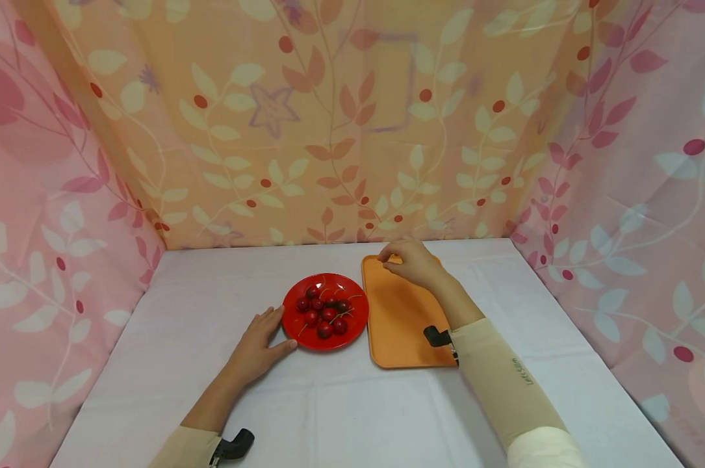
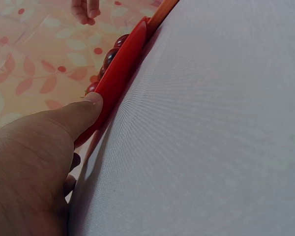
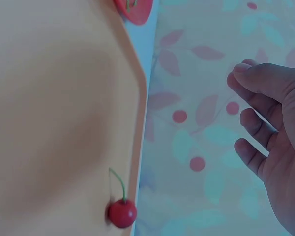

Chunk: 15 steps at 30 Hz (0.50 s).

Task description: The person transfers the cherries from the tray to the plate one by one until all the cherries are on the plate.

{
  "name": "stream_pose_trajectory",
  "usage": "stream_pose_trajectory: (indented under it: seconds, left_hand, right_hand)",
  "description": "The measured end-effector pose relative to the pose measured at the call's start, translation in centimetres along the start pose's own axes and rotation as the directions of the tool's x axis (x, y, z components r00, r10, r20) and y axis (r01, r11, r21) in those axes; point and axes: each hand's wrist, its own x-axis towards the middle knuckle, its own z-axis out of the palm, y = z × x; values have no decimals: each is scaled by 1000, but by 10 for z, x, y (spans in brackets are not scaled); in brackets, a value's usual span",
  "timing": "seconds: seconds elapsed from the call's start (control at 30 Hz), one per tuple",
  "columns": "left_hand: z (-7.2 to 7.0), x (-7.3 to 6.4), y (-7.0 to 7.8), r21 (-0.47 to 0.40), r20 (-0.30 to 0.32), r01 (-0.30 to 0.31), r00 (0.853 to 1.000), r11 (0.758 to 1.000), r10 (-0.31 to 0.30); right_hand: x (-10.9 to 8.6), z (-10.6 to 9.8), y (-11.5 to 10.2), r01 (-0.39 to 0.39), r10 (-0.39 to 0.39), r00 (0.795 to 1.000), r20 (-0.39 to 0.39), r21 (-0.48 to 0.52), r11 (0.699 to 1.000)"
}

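A red plate (image 1: 360, 318) with several dark red cherries (image 1: 325, 330) on it stands mid-table. My left hand (image 1: 261, 348) rests at the plate's left edge, thumb and fingers spread along the rim. In the left wrist view the thumb (image 2: 86, 112) touches the plate's side. To the right of the plate lies an orange tray (image 1: 401, 325). Above its far end is my right hand (image 1: 413, 263), with thumb and index finger close together and nothing between them. One cherry (image 3: 123, 213) with a green stem lies on the tray near its edge in the right wrist view.
A white cloth covers the table (image 1: 329, 409). Patterned fabric walls (image 1: 329, 130) stand behind it and on both sides. The tray's left edge sits right beside the plate.
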Motion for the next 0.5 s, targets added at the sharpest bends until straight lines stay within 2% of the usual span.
stream_pose_trajectory:
  seconds: [0.5]
  left_hand:
    - [-1, 0, 0, 6, -1, -15, 1000, 1000, 15]
  right_hand:
    - [-15, -3, 49, -82, 82, 997, -8, -12, 997]
